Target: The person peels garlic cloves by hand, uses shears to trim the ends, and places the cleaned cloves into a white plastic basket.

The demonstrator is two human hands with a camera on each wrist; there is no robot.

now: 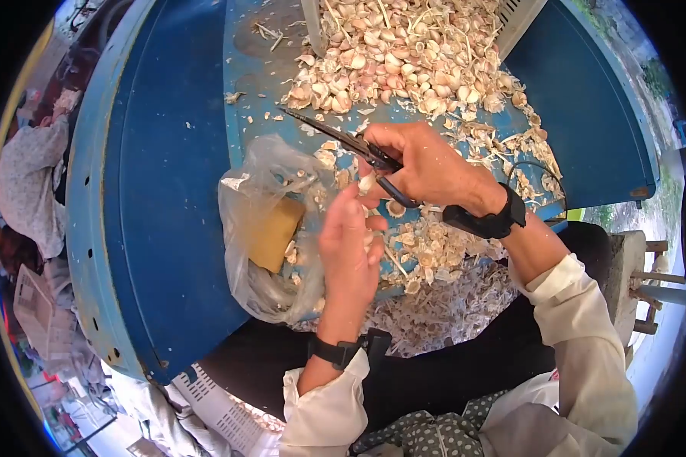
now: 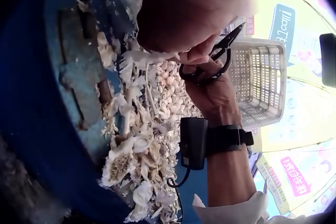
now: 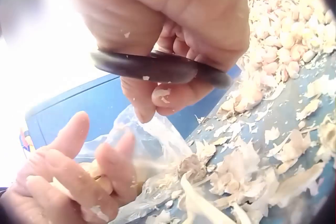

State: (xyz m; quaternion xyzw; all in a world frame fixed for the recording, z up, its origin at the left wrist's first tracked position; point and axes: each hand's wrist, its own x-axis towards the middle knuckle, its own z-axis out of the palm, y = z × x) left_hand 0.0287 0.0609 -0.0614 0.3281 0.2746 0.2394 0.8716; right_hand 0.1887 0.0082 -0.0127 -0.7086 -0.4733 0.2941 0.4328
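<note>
Black-handled scissors (image 1: pixel 343 137) are gripped in my right hand (image 1: pixel 442 164), blades pointing up and left in the head view; their dark loops (image 3: pixel 152 69) curve round the fingers in the right wrist view. Just below and left is my left hand (image 1: pixel 351 247), its fingers curled round pale garlic cloves (image 3: pixel 102 182). A whitish garlic piece (image 1: pixel 367 183) shows where the fingertips of both hands come close; which hand bears it I cannot tell. The left wrist view shows the left hand (image 2: pixel 194 11) large and near, the scissors (image 2: pixel 223 50) beyond it.
A big heap of garlic cloves (image 1: pixel 411 68) covers the far part of the blue table (image 1: pixel 175 152). Left of my hands lies a clear plastic bag (image 1: pixel 240 266) with a yellowish block (image 1: pixel 274 234). Dry skins (image 1: pixel 434 247) are strewn nearer me. A pale plastic basket (image 2: pixel 281 85) stands beyond.
</note>
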